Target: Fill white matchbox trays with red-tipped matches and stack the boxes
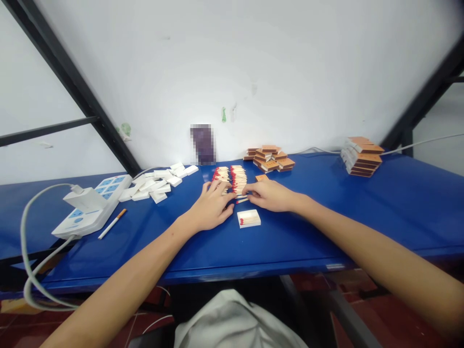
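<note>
Two rows of red-headed matches (239, 178) lie side by side on the blue table. My left hand (212, 205) rests over the near end of the left row, its fingers spread and the index fingertip by the nearest matches. From the right, my right hand (273, 195) reaches the near end of the right row, with thumb and index finger closed on matches there; how many is hidden. Just in front of both hands sits a white inner matchbox tray (255, 214) with a few matches inside. An orange matchbox cover (261, 178) lies partly hidden behind my right hand.
White matchbox trays (157, 183) are heaped at the left. Orange matchboxes (270, 157) are piled at the back, with another stack (362, 157) farther right. A power strip (94, 208) with a plugged charger and a cigarette (112, 224) lie at the left.
</note>
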A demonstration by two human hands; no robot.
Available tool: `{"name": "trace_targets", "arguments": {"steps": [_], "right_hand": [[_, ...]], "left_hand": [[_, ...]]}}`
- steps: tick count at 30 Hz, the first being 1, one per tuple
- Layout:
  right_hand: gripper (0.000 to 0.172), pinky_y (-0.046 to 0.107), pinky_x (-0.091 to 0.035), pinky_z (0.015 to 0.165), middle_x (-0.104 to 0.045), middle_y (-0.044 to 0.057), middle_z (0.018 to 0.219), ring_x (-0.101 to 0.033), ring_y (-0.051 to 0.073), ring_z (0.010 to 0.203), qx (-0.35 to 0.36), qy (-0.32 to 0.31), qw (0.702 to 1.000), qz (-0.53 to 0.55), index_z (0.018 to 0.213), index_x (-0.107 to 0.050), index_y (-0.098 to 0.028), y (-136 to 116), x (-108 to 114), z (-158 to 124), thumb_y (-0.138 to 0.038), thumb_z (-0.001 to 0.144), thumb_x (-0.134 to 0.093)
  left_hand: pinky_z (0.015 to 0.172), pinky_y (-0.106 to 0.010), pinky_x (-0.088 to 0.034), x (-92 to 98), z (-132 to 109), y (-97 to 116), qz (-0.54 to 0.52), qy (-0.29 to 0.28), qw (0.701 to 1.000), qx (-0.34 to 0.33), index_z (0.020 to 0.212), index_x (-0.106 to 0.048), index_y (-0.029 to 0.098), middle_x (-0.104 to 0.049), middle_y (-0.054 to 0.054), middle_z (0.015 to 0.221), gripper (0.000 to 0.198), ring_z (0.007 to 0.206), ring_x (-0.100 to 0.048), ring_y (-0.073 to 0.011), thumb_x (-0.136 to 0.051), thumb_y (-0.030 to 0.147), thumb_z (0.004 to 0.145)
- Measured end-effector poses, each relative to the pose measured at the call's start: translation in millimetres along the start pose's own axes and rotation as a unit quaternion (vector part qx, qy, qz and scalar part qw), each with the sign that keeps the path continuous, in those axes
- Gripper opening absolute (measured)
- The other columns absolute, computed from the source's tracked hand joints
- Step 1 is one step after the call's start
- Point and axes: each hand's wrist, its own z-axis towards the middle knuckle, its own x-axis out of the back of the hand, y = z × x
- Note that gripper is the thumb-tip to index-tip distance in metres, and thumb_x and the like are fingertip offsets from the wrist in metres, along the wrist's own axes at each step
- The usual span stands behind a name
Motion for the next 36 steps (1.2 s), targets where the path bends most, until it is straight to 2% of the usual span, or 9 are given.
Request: {"name": "trace_targets", "arguments": {"steps": [21,27,31,36], "right_hand": [[0.015,0.024,-0.03,0.059,-0.065,0.001,0.075,-0.053,0.013,0.065,0.011,0.008,1.0,0.002,0.096,-0.067,-0.02,7,-5,2,-0.027,0.091,-0.055],[0.017,0.024,-0.03,0.06,-0.065,0.002,0.074,-0.053,0.014,0.067,0.005,0.004,1.0,-0.011,0.098,-0.068,-0.02,6,-5,3,-0.028,0.092,-0.055],[0.023,0.025,-0.028,0.059,-0.066,0.002,0.075,-0.053,0.015,0.065,-0.004,0.008,1.0,-0.015,0.108,-0.068,-0.021,1,-1,1,-0.032,0.093,-0.054],[0.029,0.026,-0.029,0.059,-0.069,0.003,0.08,-0.056,0.016,0.067,-0.006,0.001,1.0,-0.023,0.115,-0.07,-0.022,-3,3,-2,-0.035,0.094,-0.054]], "left_hand": [[0.104,-0.055,-0.032,1.9,1,2,-0.002,0.016,1.0,0.007,0.11,-0.07,0.021,-0.054,-0.014,0.133,0.025,0.125,-0.046,-0.0317,-0.051,0.03,0.095],[0.105,-0.057,-0.032,1.0,0,1,-0.008,0.02,1.0,0.016,0.115,-0.069,0.021,-0.053,-0.014,0.134,0.028,0.126,-0.045,-0.0338,-0.052,0.029,0.095],[0.104,-0.059,-0.033,0.8,0,2,0.003,0.01,0.999,0.033,0.124,-0.066,0.022,-0.05,-0.016,0.138,0.034,0.13,-0.041,-0.0368,-0.052,0.034,0.095],[0.104,-0.059,-0.033,-0.1,-1,1,0.002,0.008,0.999,0.035,0.125,-0.066,0.021,-0.047,-0.017,0.142,0.037,0.131,-0.039,-0.0375,-0.05,0.037,0.096]]}}
